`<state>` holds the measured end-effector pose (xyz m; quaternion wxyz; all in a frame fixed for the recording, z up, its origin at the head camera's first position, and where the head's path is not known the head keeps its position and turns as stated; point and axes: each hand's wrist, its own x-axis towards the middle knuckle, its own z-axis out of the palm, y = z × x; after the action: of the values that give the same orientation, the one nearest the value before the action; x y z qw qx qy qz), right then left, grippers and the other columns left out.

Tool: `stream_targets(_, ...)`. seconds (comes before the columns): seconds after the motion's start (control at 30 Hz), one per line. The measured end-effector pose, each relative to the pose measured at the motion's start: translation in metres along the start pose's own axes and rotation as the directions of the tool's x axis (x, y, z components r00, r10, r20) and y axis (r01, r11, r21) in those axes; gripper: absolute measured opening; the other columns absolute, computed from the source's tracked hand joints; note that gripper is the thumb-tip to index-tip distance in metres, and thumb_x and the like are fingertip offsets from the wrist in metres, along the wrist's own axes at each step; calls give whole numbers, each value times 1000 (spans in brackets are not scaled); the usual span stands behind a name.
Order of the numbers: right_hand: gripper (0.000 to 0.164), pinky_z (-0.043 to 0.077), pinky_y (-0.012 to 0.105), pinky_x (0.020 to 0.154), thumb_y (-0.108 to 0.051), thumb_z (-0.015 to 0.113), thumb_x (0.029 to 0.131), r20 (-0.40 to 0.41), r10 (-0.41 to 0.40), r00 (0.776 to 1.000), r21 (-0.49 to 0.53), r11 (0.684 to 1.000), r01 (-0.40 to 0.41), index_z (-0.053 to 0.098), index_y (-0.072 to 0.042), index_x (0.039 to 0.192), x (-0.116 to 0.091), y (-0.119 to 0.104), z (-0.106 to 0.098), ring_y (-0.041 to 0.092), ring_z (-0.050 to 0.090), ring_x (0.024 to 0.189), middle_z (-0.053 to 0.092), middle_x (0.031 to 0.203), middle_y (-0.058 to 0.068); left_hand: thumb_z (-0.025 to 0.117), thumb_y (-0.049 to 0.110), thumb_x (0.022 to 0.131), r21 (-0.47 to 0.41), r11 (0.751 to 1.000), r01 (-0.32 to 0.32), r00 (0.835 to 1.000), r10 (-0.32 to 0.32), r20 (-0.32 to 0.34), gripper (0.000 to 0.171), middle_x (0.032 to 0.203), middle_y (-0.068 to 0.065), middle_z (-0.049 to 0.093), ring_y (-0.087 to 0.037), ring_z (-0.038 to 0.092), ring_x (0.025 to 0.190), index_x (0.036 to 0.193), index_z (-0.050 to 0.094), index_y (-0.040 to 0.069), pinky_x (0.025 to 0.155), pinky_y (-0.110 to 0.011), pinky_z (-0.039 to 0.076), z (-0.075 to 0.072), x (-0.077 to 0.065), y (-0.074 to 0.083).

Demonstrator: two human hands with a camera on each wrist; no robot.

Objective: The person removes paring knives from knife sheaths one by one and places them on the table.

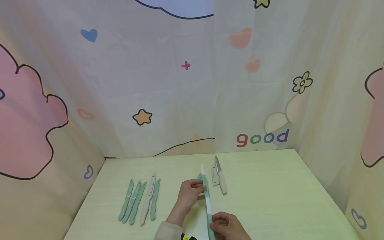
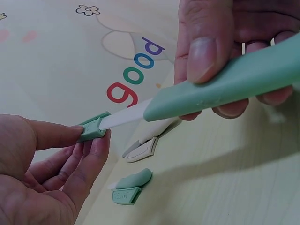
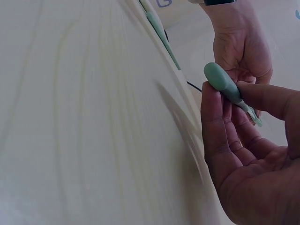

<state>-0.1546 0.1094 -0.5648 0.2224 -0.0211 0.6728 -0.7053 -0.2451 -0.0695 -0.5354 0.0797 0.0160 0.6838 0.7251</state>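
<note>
My left hand (image 1: 188, 196) pinches a small green sheath (image 2: 93, 130) between thumb and fingers. In my right hand (image 1: 227, 226) is the green handle (image 2: 220, 91) of a knife, gripped with the thumb on one side and fingers on the other. The knife's white blade (image 2: 124, 117) has its tip end inside the sheath, and a stretch of it shows bare between sheath and handle. Beyond the left hand lies another green knife with a white blade (image 1: 202, 169), its sheath (image 2: 125, 196) beside it on the table; the left hand partly hides them in the head view.
A beige knife (image 1: 221, 180) and its beige sheath (image 1: 214, 176) lie side by side at the back. On the left, several green knives (image 1: 138, 203) and one beige knife (image 1: 147, 200) lie in a row on the pale table (image 1: 285, 200). A printed curtain (image 1: 168, 76) hangs around the table.
</note>
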Motion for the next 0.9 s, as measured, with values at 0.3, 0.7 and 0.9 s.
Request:
stream_targets(0.3,27,55,24,59,-14,70,86,-16,30,999,-73,997,-31,62,3,105,-1,3,-1,15,61,73,67,81,0,67,3,88,29,999,-14,999,15,-37,27,100,-17,63,-24,66,82,112,62,-7,71,-39,62,0,2,-2)
stream_targets(0.7,28,55,25,60,-15,70,86,-14,45,999,-86,995,-46,63,3,107,-2,3,-2,17,61,73,68,83,1,66,2,89,19,1000,0,999,1,-48,29,101,-17,61,-25,65,85,115,60,-9,70,-36,62,-8,0,-3)
stream_targets(0.9,30,56,27,60,-16,69,88,-13,11,1000,-41,999,-12,61,5,109,0,4,-2,18,61,74,66,84,1,66,3,89,22,1000,5,1000,-4,-31,31,100,-16,60,-24,65,84,116,59,-10,69,-36,62,-9,-4,-5)
